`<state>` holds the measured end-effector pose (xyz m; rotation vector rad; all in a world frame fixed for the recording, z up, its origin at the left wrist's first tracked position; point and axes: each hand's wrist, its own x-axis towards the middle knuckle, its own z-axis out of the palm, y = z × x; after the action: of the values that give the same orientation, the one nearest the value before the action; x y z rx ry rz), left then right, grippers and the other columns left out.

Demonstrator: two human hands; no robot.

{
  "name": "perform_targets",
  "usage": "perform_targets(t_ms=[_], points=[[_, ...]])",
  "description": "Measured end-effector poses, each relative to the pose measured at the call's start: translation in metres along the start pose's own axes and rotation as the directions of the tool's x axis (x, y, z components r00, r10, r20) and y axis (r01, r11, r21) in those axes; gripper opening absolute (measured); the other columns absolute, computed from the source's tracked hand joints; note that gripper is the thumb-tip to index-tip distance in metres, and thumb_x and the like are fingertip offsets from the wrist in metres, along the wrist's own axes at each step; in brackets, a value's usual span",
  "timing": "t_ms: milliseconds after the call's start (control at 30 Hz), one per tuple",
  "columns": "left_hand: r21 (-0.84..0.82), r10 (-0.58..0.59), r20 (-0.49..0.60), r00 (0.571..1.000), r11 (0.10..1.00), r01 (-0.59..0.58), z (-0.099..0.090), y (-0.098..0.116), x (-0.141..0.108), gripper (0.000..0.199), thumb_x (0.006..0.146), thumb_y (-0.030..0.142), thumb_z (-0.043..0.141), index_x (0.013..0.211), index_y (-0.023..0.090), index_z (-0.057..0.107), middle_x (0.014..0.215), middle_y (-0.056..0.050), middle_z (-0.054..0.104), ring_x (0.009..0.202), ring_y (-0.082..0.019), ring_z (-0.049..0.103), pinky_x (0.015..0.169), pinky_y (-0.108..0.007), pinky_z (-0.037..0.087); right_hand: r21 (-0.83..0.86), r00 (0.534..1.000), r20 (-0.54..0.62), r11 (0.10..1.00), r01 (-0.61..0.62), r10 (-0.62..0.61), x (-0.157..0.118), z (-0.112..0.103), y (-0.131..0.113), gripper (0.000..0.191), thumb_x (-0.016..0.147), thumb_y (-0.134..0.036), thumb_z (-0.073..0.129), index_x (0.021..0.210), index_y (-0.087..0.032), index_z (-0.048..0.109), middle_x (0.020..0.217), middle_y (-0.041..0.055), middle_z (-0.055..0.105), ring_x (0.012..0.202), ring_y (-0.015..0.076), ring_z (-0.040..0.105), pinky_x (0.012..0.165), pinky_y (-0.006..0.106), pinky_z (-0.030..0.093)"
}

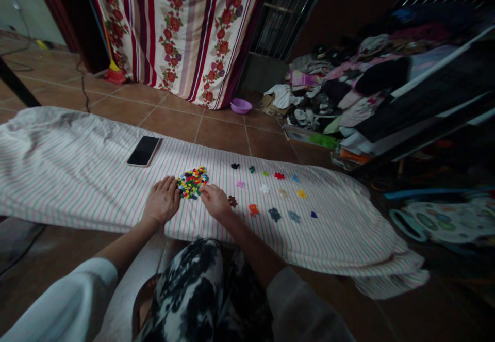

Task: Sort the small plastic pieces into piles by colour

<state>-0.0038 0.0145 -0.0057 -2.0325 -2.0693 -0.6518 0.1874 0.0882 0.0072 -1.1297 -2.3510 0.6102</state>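
A mixed heap of small coloured pieces (193,181), like tiny plastic bricks, lies on the striped cloth (209,226). My left hand (163,197) rests flat against the heap's left side, fingers stretched out. At its right edge my right hand (214,200) is closed in a pinch; whatever is between the fingertips is too small to make out. Right of the hands are little single-colour groups, among them brown (232,201), orange (253,209), dark grey (274,214), pink (240,184), red (279,176) and yellow (301,194).
A phone (144,151) with a dark screen lies on the cloth behind my left hand. Beyond are a flowered curtain (174,32), a purple basin (241,106) on the tiled floor and a large pile of clothes (328,84) at the right.
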Motion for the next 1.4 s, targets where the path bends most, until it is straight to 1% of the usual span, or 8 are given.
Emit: perform_targets(t_ms=[233, 400, 700, 867, 1000, 1133, 1267, 1400], points=[[-0.018, 0.002, -0.01, 1.0, 1.0, -0.003, 0.0, 0.0, 0.0, 0.044, 0.094, 0.032, 0.031, 0.122, 0.009, 0.056, 0.131, -0.019, 0.058, 0.128, -0.03, 0.049, 0.105, -0.047, 0.038, -0.076, 0.997, -0.01, 0.994, -0.074, 0.074, 0.0, 0.005, -0.014, 0.018, 0.084, -0.013, 0.053, 0.094, -0.023, 0.065, 0.097, 0.0049, 0.065, 0.09, 0.0187, 0.06, 0.081, 0.029, 0.047], [-0.01, 0.004, 0.011, 1.0, 1.0, -0.004, -0.001, 0.0, 0.0, 0.045, 0.094, 0.032, 0.03, 0.122, 0.009, 0.056, 0.131, -0.018, 0.058, 0.129, -0.03, 0.048, 0.105, -0.047, 0.038, -0.125, 0.996, -0.009, 0.988, -0.092, 0.091, -0.002, 0.005, -0.019, 0.02, 0.085, -0.013, 0.051, 0.097, -0.022, 0.064, 0.099, 0.0054, 0.065, 0.093, 0.0192, 0.06, 0.083, 0.029, 0.047], [0.022, 0.025, -0.001, 1.0, 0.999, -0.025, 0.002, -0.003, 0.0, 0.047, 0.094, 0.033, 0.029, 0.122, 0.006, 0.056, 0.131, -0.019, 0.058, 0.128, -0.031, 0.048, 0.103, -0.047, 0.04, -0.069, 0.997, -0.04, 0.996, -0.065, 0.062, -0.007, 0.006, -0.013, 0.03, 0.085, -0.011, 0.049, 0.106, -0.022, 0.067, 0.102, 0.0053, 0.063, 0.096, 0.0168, 0.059, 0.086, 0.027, 0.047], [0.025, 0.057, -0.025, 0.998, 0.998, -0.056, 0.005, -0.005, -0.001, 0.046, 0.094, 0.033, 0.03, 0.121, 0.006, 0.056, 0.13, -0.02, 0.059, 0.127, -0.031, 0.05, 0.103, -0.048, 0.041, -0.01, 0.997, -0.068, 0.999, -0.04, 0.039, -0.007, 0.004, -0.007, 0.027, 0.087, -0.013, 0.051, 0.103, -0.022, 0.07, 0.099, 0.0055, 0.063, 0.094, 0.0169, 0.06, 0.085, 0.027, 0.048], [0.044, 0.068, -0.04, 0.997, 0.997, -0.066, 0.005, -0.005, -0.001, 0.045, 0.094, 0.033, 0.03, 0.12, 0.007, 0.056, 0.128, -0.02, 0.06, 0.125, -0.031, 0.051, 0.102, -0.047, 0.041, 0.023, 0.995, -0.091, 0.999, -0.039, 0.041, -0.005, -0.004, -0.002, 0.021, 0.089, -0.019, 0.053, 0.103, -0.022, 0.069, 0.098, 0.0052, 0.063, 0.089, 0.0163, 0.06, 0.083, 0.028, 0.047], [0.05, 0.07, -0.042, 0.997, 0.996, -0.068, 0.005, -0.005, -0.001, 0.045, 0.094, 0.033, 0.031, 0.12, 0.007, 0.057, 0.127, -0.019, 0.061, 0.125, -0.031, 0.051, 0.103, -0.046, 0.041, 0.05, 0.989, -0.138, 0.997, -0.055, 0.061, -0.003, -0.015, 0.007, 0.017, 0.091, -0.024, 0.054, 0.099, -0.022, 0.069, 0.091, 0.0036, 0.063, 0.083, 0.0145, 0.061, 0.082, 0.027, 0.047], [0.045, 0.068, -0.027, 0.997, 0.997, -0.067, 0.004, -0.005, -0.001, 0.046, 0.094, 0.033, 0.031, 0.121, 0.006, 0.057, 0.128, -0.02, 0.06, 0.126, -0.032, 0.05, 0.102, -0.048, 0.042, 0.068, 0.971, -0.223, 0.995, -0.069, 0.083, 0.001, -0.031, 0.025, 0.017, 0.087, -0.02, 0.054, 0.094, -0.022, 0.069, 0.088, 0.0026, 0.064, 0.077, 0.0134, 0.06, 0.078, 0.025, 0.048], [0.05, 0.063, -0.029, 0.998, 0.997, -0.062, 0.005, -0.005, -0.001, 0.047, 0.094, 0.032, 0.031, 0.121, 0.004, 0.057, 0.129, -0.02, 0.06, 0.126, -0.032, 0.051, 0.103, -0.047, 0.042, 0.056, 0.942, -0.306, 0.991, -0.125, 0.136, 0.008, -0.052, 0.051, 0.023, 0.082, -0.014, 0.051, 0.092, -0.021, 0.07, 0.089, 0.003, 0.065, 0.076, 0.014, 0.061, 0.077, 0.026, 0.048]])
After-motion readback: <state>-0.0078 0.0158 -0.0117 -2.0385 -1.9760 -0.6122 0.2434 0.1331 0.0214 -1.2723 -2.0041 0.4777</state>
